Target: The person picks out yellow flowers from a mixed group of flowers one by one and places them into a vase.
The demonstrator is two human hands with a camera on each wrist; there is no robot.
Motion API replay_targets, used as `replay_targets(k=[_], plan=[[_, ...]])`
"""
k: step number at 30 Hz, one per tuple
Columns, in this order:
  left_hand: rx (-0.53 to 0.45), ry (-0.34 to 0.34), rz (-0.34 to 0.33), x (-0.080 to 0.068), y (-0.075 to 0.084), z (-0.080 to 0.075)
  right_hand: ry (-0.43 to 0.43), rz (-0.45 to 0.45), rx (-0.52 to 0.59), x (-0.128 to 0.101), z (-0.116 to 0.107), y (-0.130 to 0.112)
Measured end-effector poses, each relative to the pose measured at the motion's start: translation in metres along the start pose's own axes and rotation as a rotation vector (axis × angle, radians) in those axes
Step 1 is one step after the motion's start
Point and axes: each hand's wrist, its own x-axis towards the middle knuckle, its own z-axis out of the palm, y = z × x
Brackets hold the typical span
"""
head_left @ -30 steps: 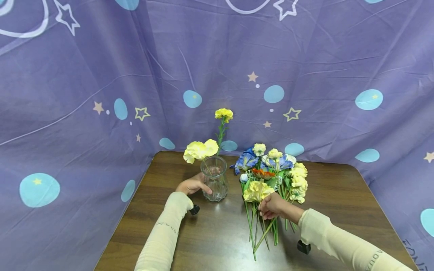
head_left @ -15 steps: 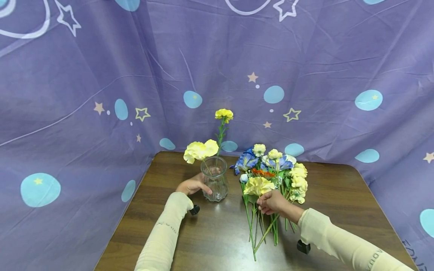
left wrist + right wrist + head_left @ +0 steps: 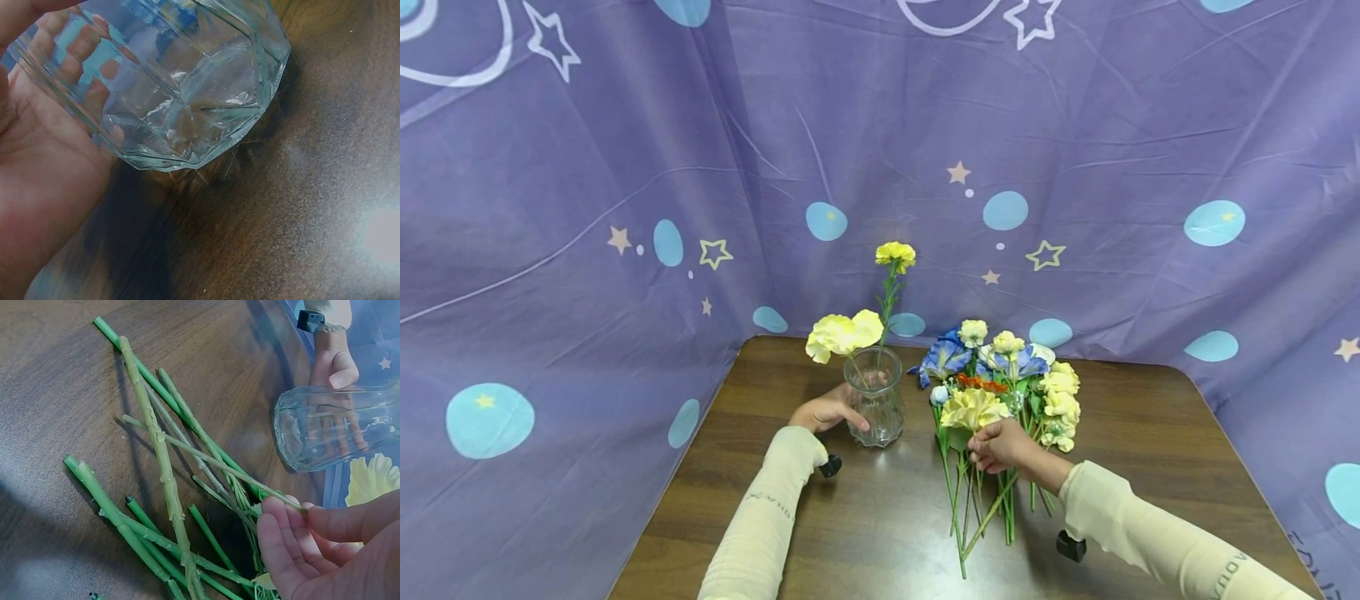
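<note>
Purple star-printed cloth behind a brown wooden counter [image 3: 1150, 433]. Near the back edge, a glass vase [image 3: 874, 397] with two yellow flowers [image 3: 844, 331], wrapped by the left hand [image 3: 826, 411], fingers curled round its wall. Just right of it, a flower bunch [image 3: 1007, 383] lying flat; right hand [image 3: 1000, 447] pinching one thin green stem [image 3: 212, 462] between thumb and fingers.

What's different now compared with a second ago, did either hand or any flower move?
The right hand, pinching a thin stem, has crept up and slightly away from the person, carrying the pale yellow flower farther over the pile of flowers. The left hand keeps its grip on the glass vase, whose two yellow flowers have not shifted.
</note>
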Motion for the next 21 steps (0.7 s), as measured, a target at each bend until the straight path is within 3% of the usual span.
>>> replay_targets(k=[12, 21], plan=[[-0.001, -0.001, -0.006, 0.0, -0.0006, 0.0001, 0.016, -0.036, 0.002, -0.0024, -0.0046, -0.0031], [-0.002, -0.002, 0.004, -0.0008, -0.0002, 0.0002, -0.014, -0.012, 0.028, 0.0023, -0.0058, -0.0027]])
